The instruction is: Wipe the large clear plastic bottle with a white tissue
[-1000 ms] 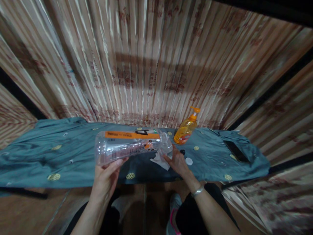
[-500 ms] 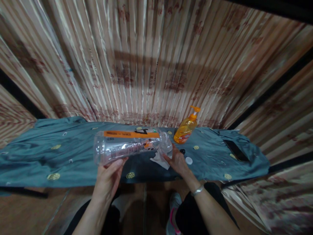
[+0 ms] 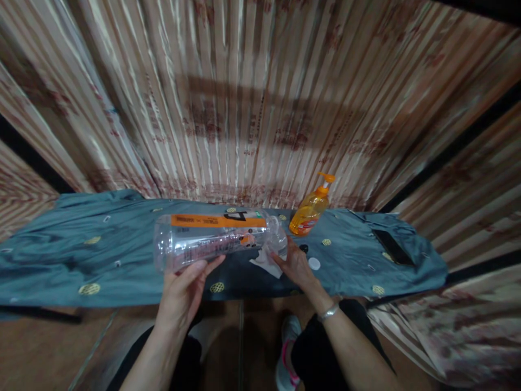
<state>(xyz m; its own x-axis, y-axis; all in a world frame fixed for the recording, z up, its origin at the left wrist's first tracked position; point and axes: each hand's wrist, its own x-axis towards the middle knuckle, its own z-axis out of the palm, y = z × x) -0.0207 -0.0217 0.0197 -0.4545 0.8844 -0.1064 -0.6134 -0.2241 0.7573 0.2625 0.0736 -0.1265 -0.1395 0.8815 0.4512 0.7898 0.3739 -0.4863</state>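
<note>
A large clear plastic bottle (image 3: 211,239) with an orange label lies sideways in the air, its neck to the right. My left hand (image 3: 187,282) supports it from below near the base, fingers curved against its side. Against the bottle's neck is a small clear plastic container (image 3: 278,240), whose exact kind I cannot make out. My right hand (image 3: 296,263) is closed around this container, fingers partly hidden. A crumpled white tissue (image 3: 266,264) hangs just below, next to the right fingertips. Behind stands an orange pump bottle (image 3: 310,210) with amber liquid.
A teal patterned cloth (image 3: 134,271) covers the narrow table. A white cap (image 3: 314,264) and a small black cap (image 3: 303,248) lie right of my right hand. Farther right is a black phone (image 3: 392,247). A striped curtain (image 3: 244,108) hangs behind, with dark metal poles (image 3: 451,144) at the sides.
The fingers of my left hand have stretched slightly to the right along the bottle's underside. Both hands keep the bottle and small container in nearly the same place.
</note>
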